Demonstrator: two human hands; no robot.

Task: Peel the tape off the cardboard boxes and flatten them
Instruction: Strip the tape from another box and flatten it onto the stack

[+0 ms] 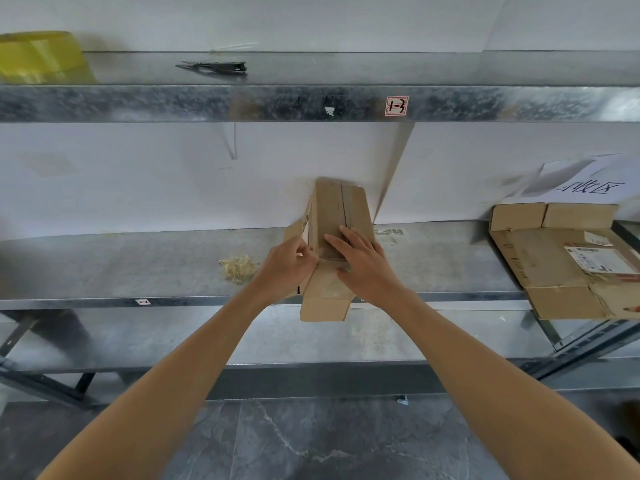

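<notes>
Box [337, 216] sits at the shelf [138, 271] edge: your right hand [363, 265] presses it flat-fingered, your left hand [287, 268] pinches its side. Pull hard and it may slide off, or its card may rip.

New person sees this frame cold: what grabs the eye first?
Dead centre, both hands work a small cardboard box on the middle shelf: the left hand pinches its left side, the right hand lies flat on top. Flattened boxes sit far right, a wad of peeled tape left of the hands, a yellow roll top left.
</notes>
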